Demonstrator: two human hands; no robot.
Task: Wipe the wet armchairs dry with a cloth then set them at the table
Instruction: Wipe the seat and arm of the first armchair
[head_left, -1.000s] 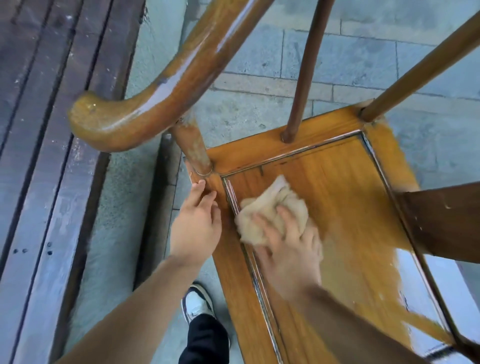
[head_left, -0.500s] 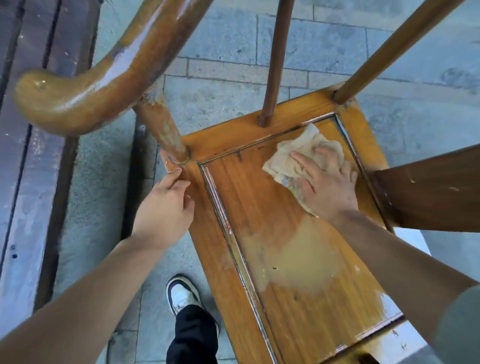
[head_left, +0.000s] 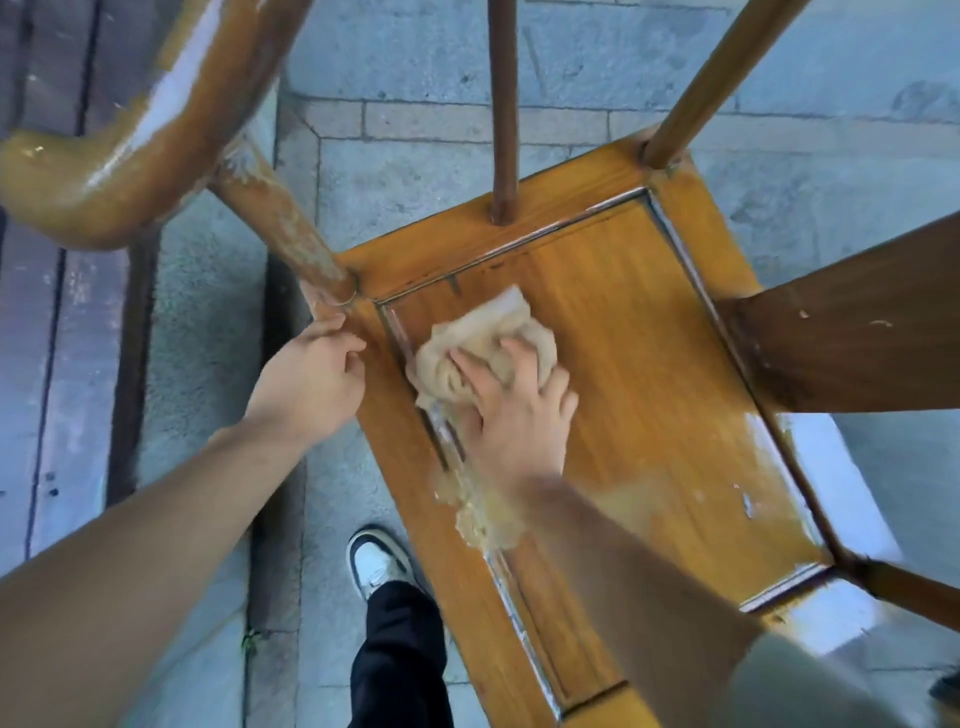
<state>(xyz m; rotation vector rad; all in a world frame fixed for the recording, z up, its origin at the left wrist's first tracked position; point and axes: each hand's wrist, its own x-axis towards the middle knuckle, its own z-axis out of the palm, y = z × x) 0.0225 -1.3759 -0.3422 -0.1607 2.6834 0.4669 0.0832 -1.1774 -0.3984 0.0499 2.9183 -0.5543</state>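
A wooden armchair fills the view from above, its flat seat (head_left: 649, 374) glossy with water streaks. A crumpled beige cloth (head_left: 467, 338) lies on the seat's near-left corner. My right hand (head_left: 514, 410) presses down on the cloth with its fingers spread and curled over it. My left hand (head_left: 311, 379) grips the seat's left edge just below the front post (head_left: 280, 228). The curved armrest (head_left: 135, 130) arches across the upper left, wet and shiny. Water pools along the seat's right rim (head_left: 810, 467).
The chair stands on grey stone paving (head_left: 415, 67). A dark wooden deck (head_left: 47, 364) runs along the left. My leg in black trousers and a white shoe (head_left: 376, 564) stands beside the chair's left edge. The backrest splat (head_left: 857, 338) juts in at right.
My right hand has swept the cloth from the seat's far right corner back to its near-left corner. My left hand has kept its hold on the seat edge.
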